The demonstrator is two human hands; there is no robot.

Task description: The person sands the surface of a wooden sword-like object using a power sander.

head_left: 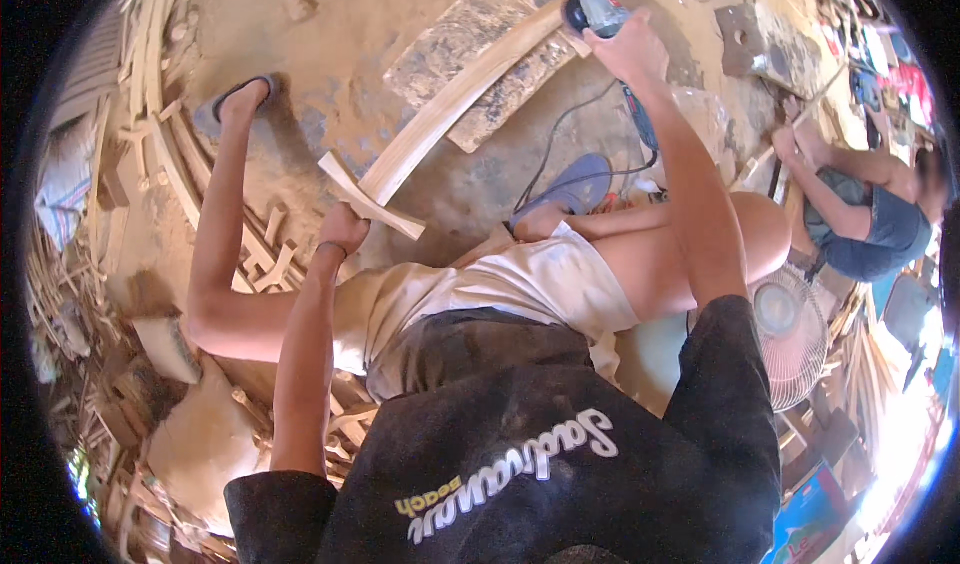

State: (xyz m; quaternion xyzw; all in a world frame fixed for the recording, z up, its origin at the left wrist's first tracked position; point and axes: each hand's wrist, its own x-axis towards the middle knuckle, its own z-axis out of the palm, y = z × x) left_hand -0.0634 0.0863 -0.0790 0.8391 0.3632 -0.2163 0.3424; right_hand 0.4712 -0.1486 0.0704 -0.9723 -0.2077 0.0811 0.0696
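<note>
A pale wooden sword point(450, 104) slants from my lap area up to the right, its blade over a rough, stained board point(510, 99) on the ground. My left hand point(345, 226) is closed round its handle, just below the curved crossguard point(395, 214). At the blade's far end, my right hand point(637, 52) grips an angle grinder point(606, 12). The grinder's dark round disc lies against or right over the wood; actual contact cannot be made out. Past my right wrist, a blue-green body part of the tool shows, with a dark cord running from it.
Wood offcuts and long strips point(165, 164) pile up on the left. My sandalled feet rest on the dusty ground, the cord looping near the right sandal point(585, 184). A fan point(790, 329) stands at right. Beyond it another person point(855, 204) sits with hands on a long piece.
</note>
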